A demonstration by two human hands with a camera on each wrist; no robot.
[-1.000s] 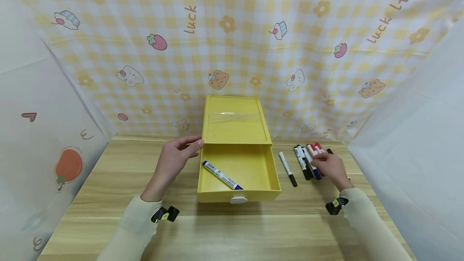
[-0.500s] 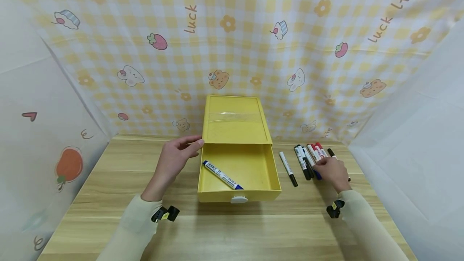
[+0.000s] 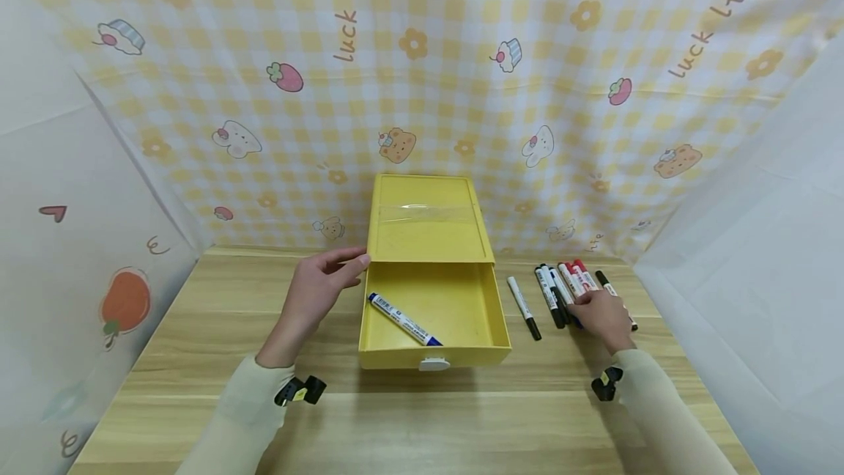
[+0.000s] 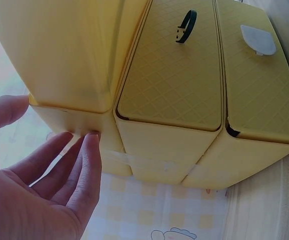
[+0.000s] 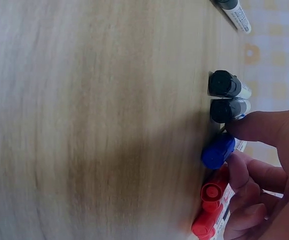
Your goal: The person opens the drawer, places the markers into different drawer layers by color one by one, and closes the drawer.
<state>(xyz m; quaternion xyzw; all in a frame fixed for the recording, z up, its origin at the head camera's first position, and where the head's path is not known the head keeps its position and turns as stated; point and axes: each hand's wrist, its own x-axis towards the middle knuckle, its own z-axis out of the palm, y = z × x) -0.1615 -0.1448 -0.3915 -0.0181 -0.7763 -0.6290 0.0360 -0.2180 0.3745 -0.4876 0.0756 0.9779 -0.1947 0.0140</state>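
Observation:
My left hand (image 3: 315,288) touches the left side of a yellow drawer cabinet (image 3: 428,229), its thumb at the upper corner and its fingertips (image 4: 92,137) against the side wall. The top drawer (image 3: 461,358) is pulled out, and a marker with a blue cap (image 3: 402,319) lies slantwise in it. Over the row of markers at the right, my right hand (image 3: 601,317) pinches another blue-capped marker (image 5: 217,151) between thumb and index finger. Black-capped markers (image 5: 227,110) lie on its thumb side. Red-capped markers (image 5: 213,189) lie under the other fingers, which partly hide them.
A single black-capped marker (image 3: 524,308) lies between cabinet and row. Another marker (image 3: 605,283) lies at the row's far right, partly behind the hand. The lower drawers have a black loop (image 4: 187,27) and a white handle (image 4: 258,40). A checked cloth (image 3: 422,94) hangs behind.
My right hand has come nearer over the row, its thumb and index finger now around the blue-capped marker's cap end. The left hand stays on the cabinet.

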